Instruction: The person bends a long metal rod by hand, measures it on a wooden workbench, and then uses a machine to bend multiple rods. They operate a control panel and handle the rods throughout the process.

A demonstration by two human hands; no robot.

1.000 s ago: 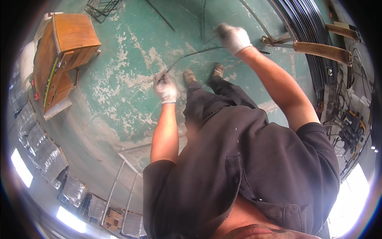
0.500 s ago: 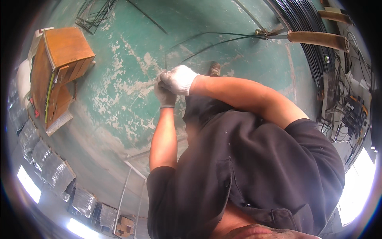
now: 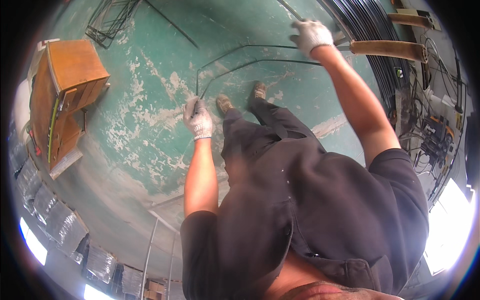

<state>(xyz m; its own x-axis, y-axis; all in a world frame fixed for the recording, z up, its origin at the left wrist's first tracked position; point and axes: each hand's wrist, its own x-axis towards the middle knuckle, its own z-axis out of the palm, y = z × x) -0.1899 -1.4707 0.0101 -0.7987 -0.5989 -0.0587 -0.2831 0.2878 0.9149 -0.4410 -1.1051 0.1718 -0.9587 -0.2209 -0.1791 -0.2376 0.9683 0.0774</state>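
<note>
My left hand point(image 3: 198, 119), in a white knitted glove with grey fingers, is closed around the near end of a thin dark bent metal rod point(image 3: 220, 56). Two roughly parallel lengths of the rod run from this hand, bend, and reach across to the right. At the upper right, my gloved right hand point(image 3: 314, 38) is stretched out with thumb and fingers apart, over the far part of the rod and beside a padded brown bar point(image 3: 389, 50). Nothing shows in its grasp, and the rod's far ends are hidden around it.
A bundle of long black rods point(image 3: 372, 35) lies at the upper right. Bent wire frames point(image 3: 111, 22) and a loose dark rod point(image 3: 172, 24) rest on the worn green floor point(image 3: 150, 100). An orange-brown wooden cabinet point(image 3: 75, 67) stands left; cables and tools point(image 3: 435, 137) crowd the right.
My right hand has left my left hand and swung far to the upper right, its fingers spreading. My left hand has shifted slightly, still at the rod's near end.
</note>
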